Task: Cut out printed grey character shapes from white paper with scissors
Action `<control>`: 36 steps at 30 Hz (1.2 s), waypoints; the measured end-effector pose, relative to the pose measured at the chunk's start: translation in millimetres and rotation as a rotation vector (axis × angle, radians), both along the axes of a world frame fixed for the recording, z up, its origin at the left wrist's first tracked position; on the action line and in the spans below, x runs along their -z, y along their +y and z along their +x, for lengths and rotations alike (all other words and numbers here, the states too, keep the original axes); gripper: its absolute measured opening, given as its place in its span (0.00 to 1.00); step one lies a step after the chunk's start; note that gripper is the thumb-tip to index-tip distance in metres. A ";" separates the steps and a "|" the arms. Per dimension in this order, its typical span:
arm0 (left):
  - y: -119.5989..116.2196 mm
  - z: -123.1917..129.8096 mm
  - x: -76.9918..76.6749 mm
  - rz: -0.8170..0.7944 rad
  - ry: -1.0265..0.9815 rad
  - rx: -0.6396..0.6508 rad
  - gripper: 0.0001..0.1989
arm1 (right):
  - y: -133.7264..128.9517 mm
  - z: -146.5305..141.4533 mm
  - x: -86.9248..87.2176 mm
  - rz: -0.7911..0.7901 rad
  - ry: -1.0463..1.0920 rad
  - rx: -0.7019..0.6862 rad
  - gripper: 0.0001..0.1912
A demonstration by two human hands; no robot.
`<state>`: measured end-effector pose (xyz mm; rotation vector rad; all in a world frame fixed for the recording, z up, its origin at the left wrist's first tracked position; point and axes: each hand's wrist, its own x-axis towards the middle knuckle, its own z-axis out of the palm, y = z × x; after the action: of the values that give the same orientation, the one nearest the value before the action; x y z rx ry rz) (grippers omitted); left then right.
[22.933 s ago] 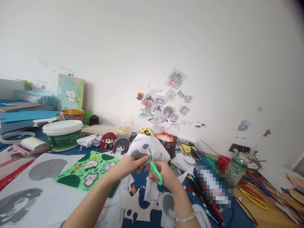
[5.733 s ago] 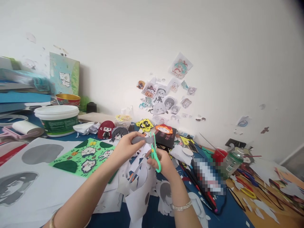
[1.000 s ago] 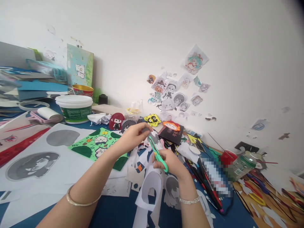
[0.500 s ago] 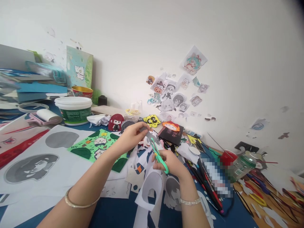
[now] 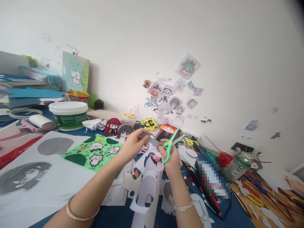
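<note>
While reaching beside one green sheet (image 5: 105, 151) with three white figures (image 5: 96, 160), holds one pair of green scissors (image 5: 170, 143), with both blades parted, in right hand (image 5: 172, 160), and pinches one gray paper strip (image 5: 153, 142) in left hand (image 5: 134, 144), leading toward right.

Scissors (image 5: 170, 143): smooth plastic handles. Strip (image 5: 153, 141): matt paper. Tub (image 5: 68, 115): smooth plastic. Wall (image 5: 118, 38): matt.
</note>
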<state>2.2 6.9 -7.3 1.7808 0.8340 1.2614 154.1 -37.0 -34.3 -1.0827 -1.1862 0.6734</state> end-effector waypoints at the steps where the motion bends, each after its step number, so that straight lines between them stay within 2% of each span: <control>1: -0.7 2.0 0.7 0.001 0.002 0.001 0.10 | -0.1 -0.5 -0.1 0.000 0.006 0.007 0.15; 8: -2.3 6.6 2.6 -0.022 -0.005 -0.016 0.10 | 0.3 1.8 3.8 0.069 -0.010 -0.065 0.14; 21: -1.0 14.3 12.3 -0.032 -0.005 -0.084 0.11 | -0.9 -0.3 3.2 0.110 -0.026 -0.024 0.18; 36: -8.7 16.0 8.8 0.050 0.093 -0.154 0.10 | 1.4 -2.1 1.2 0.105 0.029 0.039 0.17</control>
<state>18.2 -1.8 -16.1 1.8565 1.0167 1.3153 152.0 -35.6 -35.6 -1.0023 -1.1600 0.5889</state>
